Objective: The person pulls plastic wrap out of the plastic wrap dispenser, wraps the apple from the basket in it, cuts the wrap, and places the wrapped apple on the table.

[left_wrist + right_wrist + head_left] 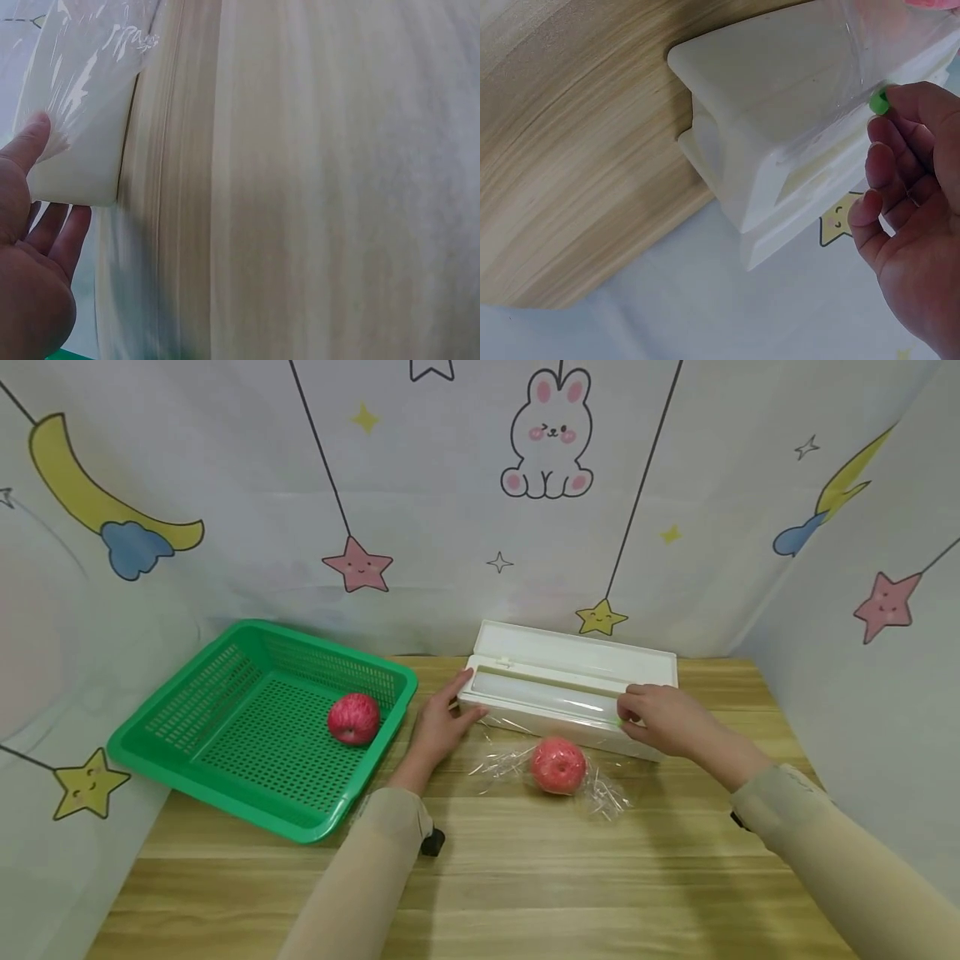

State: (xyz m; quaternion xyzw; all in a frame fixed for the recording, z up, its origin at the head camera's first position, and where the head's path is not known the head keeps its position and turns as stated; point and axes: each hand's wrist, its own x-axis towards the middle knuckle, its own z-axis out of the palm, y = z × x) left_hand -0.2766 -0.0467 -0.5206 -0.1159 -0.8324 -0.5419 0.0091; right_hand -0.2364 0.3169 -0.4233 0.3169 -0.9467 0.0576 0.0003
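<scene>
A white cling film dispenser (555, 689) lies on the table with its lid (577, 652) raised at the back. My left hand (438, 722) holds its left end, thumb on the film-covered front and fingers against the end face in the left wrist view. Toward the right end, my right hand (663, 718) pinches a small green slide cutter (879, 102) between thumb and index finger, with the other fingers curled. Clear cling film (82, 82) hangs over the dispenser's front. Just before it sits a red apple (558, 766) with loose film bunched at both sides.
On the left stands a green plastic basket (300, 839) with perforated walls and one red apple (354, 719) inside. A wooden table (540, 885) bears everything. Behind and at the sides hangs a white printed curtain (450, 485), close behind the dispenser's lid.
</scene>
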